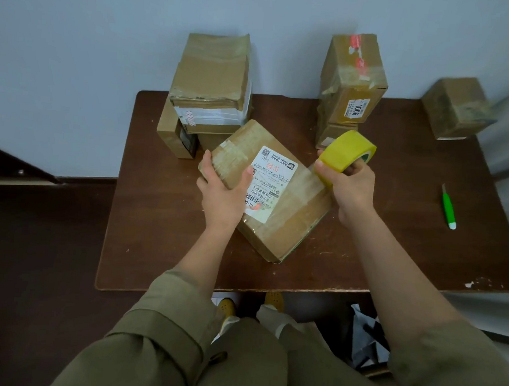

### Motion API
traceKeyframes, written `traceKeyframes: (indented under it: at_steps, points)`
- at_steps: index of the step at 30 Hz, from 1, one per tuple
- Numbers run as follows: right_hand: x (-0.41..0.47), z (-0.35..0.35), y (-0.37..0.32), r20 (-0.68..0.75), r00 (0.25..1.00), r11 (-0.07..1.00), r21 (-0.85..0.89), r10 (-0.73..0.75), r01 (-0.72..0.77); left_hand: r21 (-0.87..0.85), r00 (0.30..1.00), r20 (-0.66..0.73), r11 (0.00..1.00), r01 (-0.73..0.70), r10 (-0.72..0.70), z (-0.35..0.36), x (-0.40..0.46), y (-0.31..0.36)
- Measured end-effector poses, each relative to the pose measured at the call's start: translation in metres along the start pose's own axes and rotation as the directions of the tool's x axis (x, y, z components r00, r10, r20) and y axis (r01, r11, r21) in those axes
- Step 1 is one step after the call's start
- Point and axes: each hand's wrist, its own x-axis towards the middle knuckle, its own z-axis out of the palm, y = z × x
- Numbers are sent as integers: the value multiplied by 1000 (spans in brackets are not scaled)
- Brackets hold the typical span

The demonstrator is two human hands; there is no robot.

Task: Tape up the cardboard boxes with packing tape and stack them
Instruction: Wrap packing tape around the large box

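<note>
A flat cardboard box (284,220) with a white shipping label lies slantwise in the middle of the brown table (390,251). My left hand (223,188) grips its far left corner, thumb on top. My right hand (351,185) holds a yellow roll of packing tape (344,156) just above the box's right edge. A clear strip of tape runs from the roll down across the box top.
A stack of taped boxes (208,83) stands at the back left, another stack (353,80) at the back right, and a single box (458,108) at the far right. A green utility knife (448,208) lies on the right of the table. A wall is behind.
</note>
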Motion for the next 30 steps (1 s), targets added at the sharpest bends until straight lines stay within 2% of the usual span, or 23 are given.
traceKeyframes:
  at_steps: [11,14,17,20,22,24,26,30]
  points:
    - [8,11,20,-4,956,942,170,294,-289,57,1000,-13,998,12,-11,3,-2,1]
    - [9,12,20,-4,955,951,95,297,-295,207,999,-34,978,36,-29,7,-5,5]
    - [9,11,23,-16,969,969,-9,247,-247,533,993,-116,844,53,11,12,-7,10]
    - [9,11,24,4,974,974,-26,225,-225,708,959,-173,705,-38,226,24,-9,16]
    - [9,12,24,12,976,976,-26,217,-217,716,919,-106,671,-195,380,42,-12,24]
    - [10,13,28,18,978,978,-7,207,-207,714,877,41,600,-362,479,60,-15,24]
    - [11,12,29,15,979,979,-14,202,-202,734,880,114,558,-387,460,69,-13,17]
    - [11,8,31,39,982,983,-24,185,-184,778,917,82,550,-303,390,75,-10,20]
